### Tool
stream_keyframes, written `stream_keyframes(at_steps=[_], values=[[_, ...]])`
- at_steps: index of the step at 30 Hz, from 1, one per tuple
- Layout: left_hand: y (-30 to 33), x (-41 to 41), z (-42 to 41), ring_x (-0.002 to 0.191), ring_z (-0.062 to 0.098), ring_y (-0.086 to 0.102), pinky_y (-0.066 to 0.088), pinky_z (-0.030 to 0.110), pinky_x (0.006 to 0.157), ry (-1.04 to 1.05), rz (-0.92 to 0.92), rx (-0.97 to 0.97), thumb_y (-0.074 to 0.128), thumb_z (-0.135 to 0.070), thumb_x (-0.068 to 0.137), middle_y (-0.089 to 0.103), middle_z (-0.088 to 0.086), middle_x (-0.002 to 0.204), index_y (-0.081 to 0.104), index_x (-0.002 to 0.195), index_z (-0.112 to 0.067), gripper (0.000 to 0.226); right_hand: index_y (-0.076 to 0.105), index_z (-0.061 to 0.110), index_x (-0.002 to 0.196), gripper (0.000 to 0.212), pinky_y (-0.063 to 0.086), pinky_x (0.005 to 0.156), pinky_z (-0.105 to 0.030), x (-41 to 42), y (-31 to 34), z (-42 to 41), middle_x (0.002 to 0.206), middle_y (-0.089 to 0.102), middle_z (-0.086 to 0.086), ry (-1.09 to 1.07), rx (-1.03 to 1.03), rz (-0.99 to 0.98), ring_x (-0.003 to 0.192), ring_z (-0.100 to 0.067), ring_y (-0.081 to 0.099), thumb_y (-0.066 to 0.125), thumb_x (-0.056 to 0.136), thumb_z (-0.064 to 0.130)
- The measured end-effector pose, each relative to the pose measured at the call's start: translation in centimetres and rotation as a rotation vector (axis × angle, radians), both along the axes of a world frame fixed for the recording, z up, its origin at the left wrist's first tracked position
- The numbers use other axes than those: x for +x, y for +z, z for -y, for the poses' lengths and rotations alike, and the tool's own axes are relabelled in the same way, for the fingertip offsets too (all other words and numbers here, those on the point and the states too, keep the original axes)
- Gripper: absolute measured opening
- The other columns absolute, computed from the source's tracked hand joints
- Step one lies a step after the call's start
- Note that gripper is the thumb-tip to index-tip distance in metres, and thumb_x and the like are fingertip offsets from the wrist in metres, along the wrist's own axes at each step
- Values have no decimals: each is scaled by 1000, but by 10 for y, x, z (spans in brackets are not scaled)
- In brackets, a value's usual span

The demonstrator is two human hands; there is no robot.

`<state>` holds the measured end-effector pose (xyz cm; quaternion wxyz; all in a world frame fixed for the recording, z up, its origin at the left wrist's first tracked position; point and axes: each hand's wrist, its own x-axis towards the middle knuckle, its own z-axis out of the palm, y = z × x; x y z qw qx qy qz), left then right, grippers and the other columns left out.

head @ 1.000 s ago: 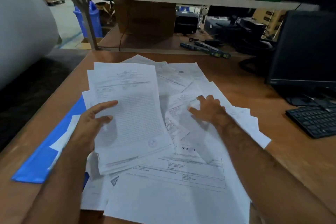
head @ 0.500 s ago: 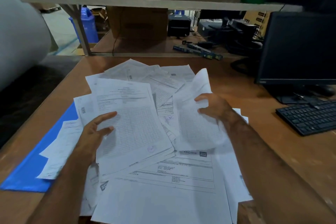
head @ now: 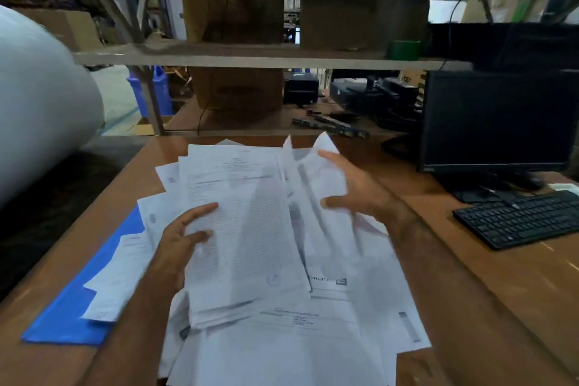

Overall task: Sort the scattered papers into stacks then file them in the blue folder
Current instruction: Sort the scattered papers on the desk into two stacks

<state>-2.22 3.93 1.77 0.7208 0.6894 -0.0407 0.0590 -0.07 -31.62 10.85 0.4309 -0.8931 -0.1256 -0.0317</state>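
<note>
Step in hand: I judge I am gathering loose sheets into a first stack; nothing is filed yet.
Left hand: my left hand grasps the growing stack by its left edge, thumb on top, fingers hidden underneath, the sheets lifted at a tilt over the pile.
Right hand: my right hand holds a loose sheet just beside the stack, thumb in front and fingers spread behind it; the frame is blurred here, so how firm the grasp is I cannot tell.
Scattered papers: the scattered papers lie overlapping across the middle of the desk, some of them reaching onto the folder.
Blue folder: the blue folder lies flat at the left of the desk, partly under stray sheets.
How to do it well: I should lay the sheet square on the stack's face, edges matched, then tap the stack even.
Risk: a loose left grasp could let the stack fan out.
Nearby: the keyboard and monitor sit well to the right.
</note>
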Motion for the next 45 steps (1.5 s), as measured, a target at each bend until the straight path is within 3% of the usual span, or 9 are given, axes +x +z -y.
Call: stream_keyframes(at_steps=[7, 9, 12, 15, 22, 31, 39, 43, 45], values=[[-4, -15, -15, 126, 18, 59, 49, 32, 102, -5, -50, -58, 61, 15, 87, 66, -9, 135, 74, 122, -19, 50, 77, 36, 110, 28, 52, 106, -42, -9, -43, -18, 117, 68, 26, -134, 211, -27, 108, 3, 63, 84, 83, 31], [-4, -17, -17, 126, 19, 58, 48, 37, 106, 5, -69, -63, 62, 12, 89, 65, -10, 135, 74, 123, -19, 48, 71, 37, 123, 40, 45, 113, -41, -16, -42, -23, 127, 62, 25, -121, 168, -48, 115, 2, 58, 83, 84, 36], [-2, -19, -17, 126, 20, 57, 49, 38, 105, 20, -91, -61, 64, 10, 89, 63, -11, 136, 74, 123, -22, 47, 32, 37, 158, 97, 33, 117, -32, -22, -47, -29, 153, 37, 19, -73, 66, -74, 138, -5, 37, 86, 78, 43], [3, -22, -12, 127, 19, 56, 50, 35, 102, 18, -87, -67, 64, 9, 89, 62, -11, 138, 71, 127, -25, 51, 8, 38, 162, 112, 32, 118, -36, -22, -57, -35, 165, 25, 12, -50, 50, -39, 146, -13, 30, 85, 81, 36], [14, -24, 7, 124, 3, 45, 31, 33, 109, 22, -20, 35, 61, -7, 98, 44, -26, 145, 54, 143, -38, 55, 16, 43, 160, 107, 38, 111, -34, -20, -75, -57, 163, 28, 14, -55, 221, -62, 143, -10, 34, 86, 79, 43], [13, -16, 8, 118, -7, 45, 36, 15, 91, 14, -2, 32, 58, -6, 98, 44, -34, 137, 55, 141, -38, 53, 32, 65, 146, 88, 24, 114, -36, -20, -105, -75, 163, 14, 26, 84, 516, -309, 148, -6, 16, 85, 80, 41], [0, -8, -7, 121, 9, 53, 39, 36, 110, 39, -135, 151, 58, -13, 102, 55, -19, 137, 58, 137, -35, 41, 63, 39, 136, 61, 53, 103, -30, -12, -115, -81, 141, 56, 18, 46, 665, -287, 125, -4, 59, 80, 86, 9], [-7, -12, -18, 140, 18, 44, 39, 46, 113, 37, -179, 92, 51, -54, 98, 39, -17, 157, 37, 151, -46, 55, 55, 35, 145, 67, 41, 90, 0, -11, -113, -88, 146, 52, 20, 79, 295, -208, 124, 10, 52, 77, 87, 12], [-6, -12, -18, 142, 14, 34, 36, 49, 114, 21, -204, 85, 48, -63, 95, 27, -23, 161, 30, 152, -53, 61, 52, 34, 147, 70, 34, 95, 1, -9, -116, -94, 151, 48, 16, 60, 182, -166, 135, 3, 44, 77, 85, 12]])
